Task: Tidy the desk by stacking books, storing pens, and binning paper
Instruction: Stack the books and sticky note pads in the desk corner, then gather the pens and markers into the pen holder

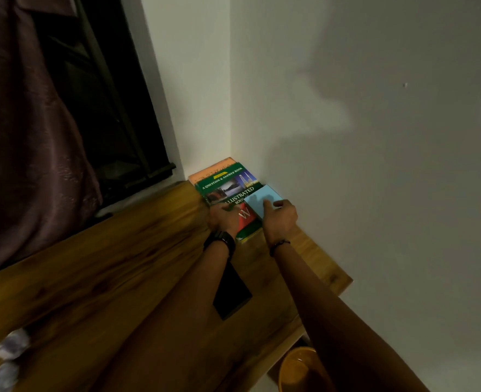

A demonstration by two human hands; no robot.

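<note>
Books are stacked in the far corner of the wooden surface (120, 264), where two walls meet. An orange book (205, 172) lies at the bottom with only its far edge showing. On it lies a green book (228, 190) whose cover reads "A QUESTION & ANSWER BOOK" and "ILLUSTRATED BOOK OF" above small photographs. A small light blue book (261, 200) sits on the green one's right side, close to the wall.

Both hands reach out side by side, a little apart. The left hand (223, 219), with a dark watch (220, 241) on its wrist, lies on the green book's near left part; it is blurred, so I cannot tell whether its fingers curl. The right hand (280, 219), a beaded bracelet (280, 244) at its wrist, grips the light blue book, thumb on the cover and fingers at its right edge.

Nearest, whitish crumpled paper (10, 346) lies blurred at the lower left, and an orange bucket (298, 369) stands below the surface's right edge. A flat black object (232, 292) lies on the surface between the forearms. Farther left hang a dark curtain (21, 137) and a dark window (106, 108); the right wall (375, 137) is pale.
</note>
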